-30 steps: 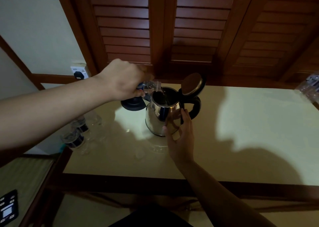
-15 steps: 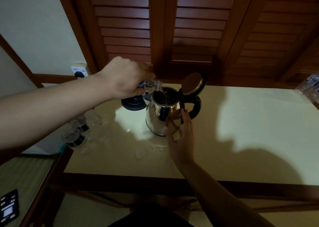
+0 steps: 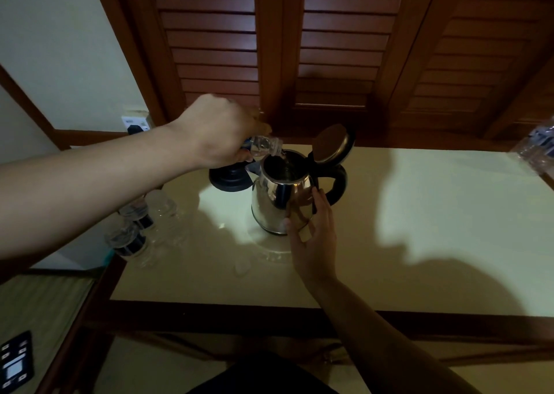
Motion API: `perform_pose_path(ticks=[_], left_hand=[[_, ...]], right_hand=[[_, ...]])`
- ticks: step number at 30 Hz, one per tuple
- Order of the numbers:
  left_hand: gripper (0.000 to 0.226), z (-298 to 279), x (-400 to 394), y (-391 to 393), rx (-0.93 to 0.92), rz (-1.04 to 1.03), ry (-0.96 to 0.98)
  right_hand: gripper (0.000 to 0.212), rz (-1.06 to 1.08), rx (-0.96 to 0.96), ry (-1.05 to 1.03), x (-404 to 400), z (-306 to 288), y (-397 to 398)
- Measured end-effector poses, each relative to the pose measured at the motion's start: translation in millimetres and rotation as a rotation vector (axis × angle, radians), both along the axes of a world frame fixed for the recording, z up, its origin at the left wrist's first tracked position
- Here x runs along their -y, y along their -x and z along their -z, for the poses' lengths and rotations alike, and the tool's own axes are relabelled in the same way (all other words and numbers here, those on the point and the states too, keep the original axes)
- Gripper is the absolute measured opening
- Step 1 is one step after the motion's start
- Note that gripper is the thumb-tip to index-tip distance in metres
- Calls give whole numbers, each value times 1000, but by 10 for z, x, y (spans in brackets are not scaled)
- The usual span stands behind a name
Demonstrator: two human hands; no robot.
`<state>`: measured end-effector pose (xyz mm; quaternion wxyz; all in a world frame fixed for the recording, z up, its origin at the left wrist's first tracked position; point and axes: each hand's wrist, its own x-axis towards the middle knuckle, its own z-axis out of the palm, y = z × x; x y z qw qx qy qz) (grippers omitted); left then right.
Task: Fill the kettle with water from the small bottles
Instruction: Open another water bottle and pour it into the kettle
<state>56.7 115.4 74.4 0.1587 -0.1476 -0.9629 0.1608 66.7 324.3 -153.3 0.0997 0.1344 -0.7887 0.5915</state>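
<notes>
The right hand (image 3: 314, 237) lay nearest, its fingers straight and spread, pressed flat against the near side of the kettle (image 3: 280, 202). The kettle stood upright on the table (image 3: 419, 228), just beyond this hand, with its lid (image 3: 331, 143) tipped open at the back. Above and left of the kettle's mouth, the left hand (image 3: 221, 133) gripped a small bottle (image 3: 263, 148), fingers curled round it; the bottle was tilted with its neck over the opening. Under the left hand sat the black base (image 3: 229, 181). Below the left forearm, more bottles (image 3: 141, 228) stood at the table edge. A cap (image 3: 242, 266) lay left of the right hand.
</notes>
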Motion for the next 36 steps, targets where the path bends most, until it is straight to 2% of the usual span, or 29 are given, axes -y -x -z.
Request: perform_pose_path(ticks=[18,27,36], left_hand=[[61,55,53,62,28,26,44],[44,116,-14,62,-19,86,133],[34,200,-51,150,-109,128,292]], right_hand=[[80,13,-2,-56,-7,-69,-35],[81,12,-18,-87,-11,-95,-47],[81,8,20,-34,7,-45,-34]])
